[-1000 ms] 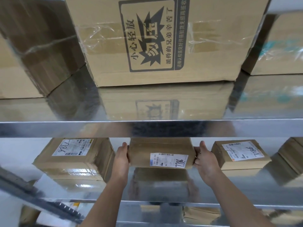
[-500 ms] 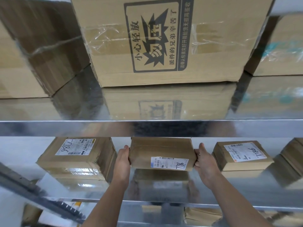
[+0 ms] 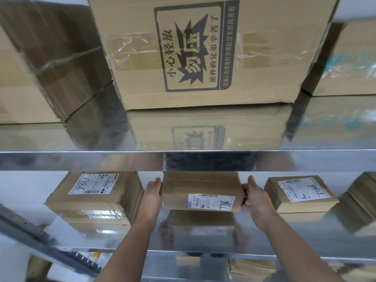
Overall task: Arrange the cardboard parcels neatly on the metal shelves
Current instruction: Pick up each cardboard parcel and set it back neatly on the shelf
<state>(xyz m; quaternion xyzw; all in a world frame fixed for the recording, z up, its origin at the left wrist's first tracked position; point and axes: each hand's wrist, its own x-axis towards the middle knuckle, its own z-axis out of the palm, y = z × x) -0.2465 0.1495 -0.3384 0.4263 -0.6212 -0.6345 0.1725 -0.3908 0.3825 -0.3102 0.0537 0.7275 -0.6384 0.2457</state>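
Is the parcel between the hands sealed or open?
Sealed: the parcel's flaps lie flat under tape. The left hand and right hand grip its ends.

Shelves (image 3: 295, 233) gleam — polished metal, mirror-smooth, reflecting everything. Parcel (image 3: 195, 186) is matt brown cardboard, its label (image 3: 211, 202) plain white paper — the big box (image 3: 264, 64) wears crinkled, glossy clear tape (image 3: 122, 47).
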